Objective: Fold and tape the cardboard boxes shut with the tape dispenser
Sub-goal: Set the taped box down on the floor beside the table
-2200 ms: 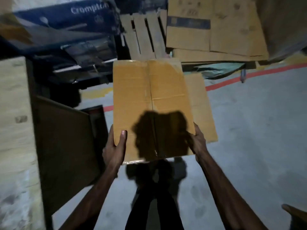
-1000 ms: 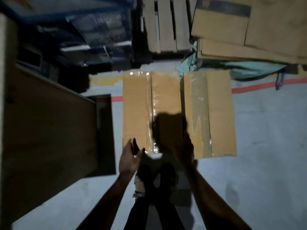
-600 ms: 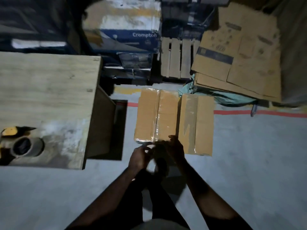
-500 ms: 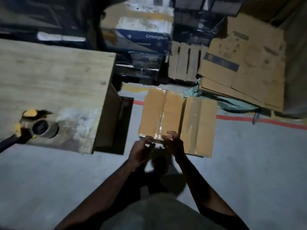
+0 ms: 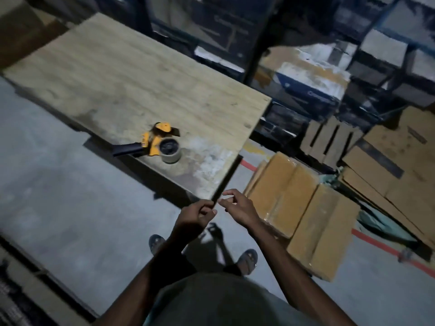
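**Boxes shut, dispenser on tabletop**

One cardboard box [image 5: 280, 191] lies against a second box [image 5: 322, 234] on the floor [image 5: 70, 208], both taped shut (contents hidden). The tape dispenser [image 5: 155, 143] rests on the tabletop [image 5: 131, 74] near its edge. Left hand [image 5: 195, 215] grip curled, contents undeterminable; right hand [image 5: 237, 207] grip loosely apart, empty.

The person wears a grey shirt [image 5: 219, 302] and strapped sandals [image 5: 247, 258].

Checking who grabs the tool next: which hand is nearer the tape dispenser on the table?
Left. The left hand is just off the table corner, below-right of the tape dispenser; the right hand sits farther right, toward the taped boxes.
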The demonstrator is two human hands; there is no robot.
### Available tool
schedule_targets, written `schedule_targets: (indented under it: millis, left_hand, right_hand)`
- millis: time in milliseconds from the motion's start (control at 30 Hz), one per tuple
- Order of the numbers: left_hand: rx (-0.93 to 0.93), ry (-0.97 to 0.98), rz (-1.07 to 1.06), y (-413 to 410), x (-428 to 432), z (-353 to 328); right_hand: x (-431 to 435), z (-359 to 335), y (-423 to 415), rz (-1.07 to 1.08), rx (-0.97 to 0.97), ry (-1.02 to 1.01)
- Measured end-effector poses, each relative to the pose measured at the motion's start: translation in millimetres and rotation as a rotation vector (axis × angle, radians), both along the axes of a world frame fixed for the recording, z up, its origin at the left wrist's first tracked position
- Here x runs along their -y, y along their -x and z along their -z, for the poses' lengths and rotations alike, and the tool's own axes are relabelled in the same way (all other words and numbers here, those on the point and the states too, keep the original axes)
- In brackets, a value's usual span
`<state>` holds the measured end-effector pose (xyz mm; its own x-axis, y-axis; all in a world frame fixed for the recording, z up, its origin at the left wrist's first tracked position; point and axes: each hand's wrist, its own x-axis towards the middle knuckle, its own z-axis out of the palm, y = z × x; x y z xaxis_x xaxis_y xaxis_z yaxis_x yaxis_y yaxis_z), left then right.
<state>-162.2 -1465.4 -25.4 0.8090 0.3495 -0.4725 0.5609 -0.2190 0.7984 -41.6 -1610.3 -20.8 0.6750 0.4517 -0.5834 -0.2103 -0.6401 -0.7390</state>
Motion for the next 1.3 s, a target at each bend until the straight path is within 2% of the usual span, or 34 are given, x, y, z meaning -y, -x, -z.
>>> schedule_targets:
  millis: [200,367,633,767,1033,1300]
  left_hand:
    - [0.070,0.053,-0.231,74.4,-161.3,-3.0]
    - [0.073,-0.020,-0.344,120.5,-283.6,-16.6]
    - [0.127,-0.018,-0.451,165.7,-432.0,-28.9]
    - [0.058,-0.012,-0.626,185.6,-521.8,-10.0]
    - [-0.048,-0.137,-0.821,187.1,-716.1,-1.3]
    - [-0.011,-0.099,-0.808,157.5,-886.9,-14.2]
  right_hand:
    - [-169.2,-13.3,62.0,-0.115,-0.002,-0.041]
    - [-312.9,-29.4,103.6,-0.229,0.028,-0.101]
    - [-489.2,-30.3,131.3,-0.457,0.036,-0.079]
    - [-577.2,-15.4,128.1,-0.562,0.036,-0.078]
    - [-781.0,6.0,105.7,-0.546,-0.036,-0.090]
    - [-970.0,-8.9,80.5,-0.601,-0.015,-0.083]
